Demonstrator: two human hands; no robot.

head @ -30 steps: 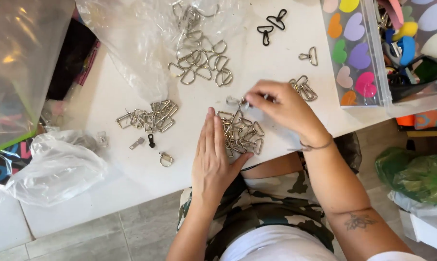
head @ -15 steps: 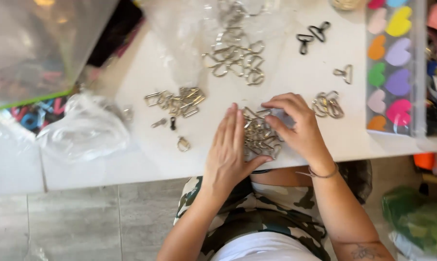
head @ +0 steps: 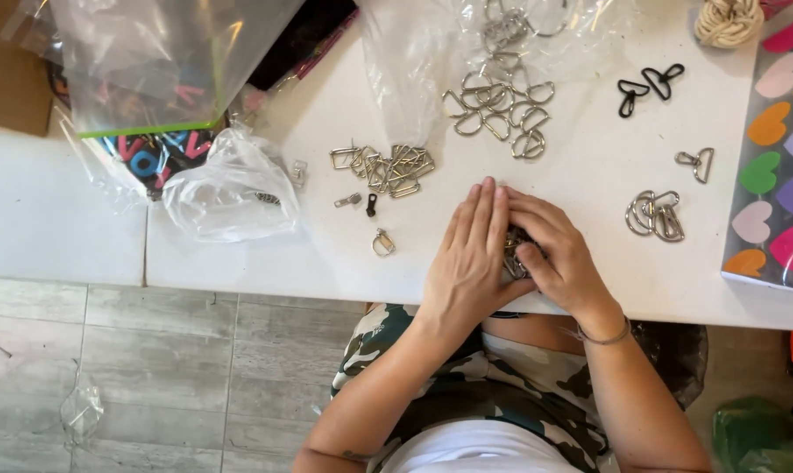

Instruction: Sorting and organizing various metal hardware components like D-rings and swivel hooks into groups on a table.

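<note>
Two hands are cupping a small pile of metal rings [head: 512,250] at the near table [head: 239,263] edge, left hand [head: 471,258] at 9 o'clock, right hand [head: 559,258] at 3 o'clock, both loosely curled, touching it, equally near.

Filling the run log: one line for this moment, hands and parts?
left hand: flat against metal hardware pile | right hand: cupped on pile | table: more metal rings, clear bags

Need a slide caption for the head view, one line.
Left hand and right hand cup a pile of metal buckles on a white table, more hardware sorted around.
</note>
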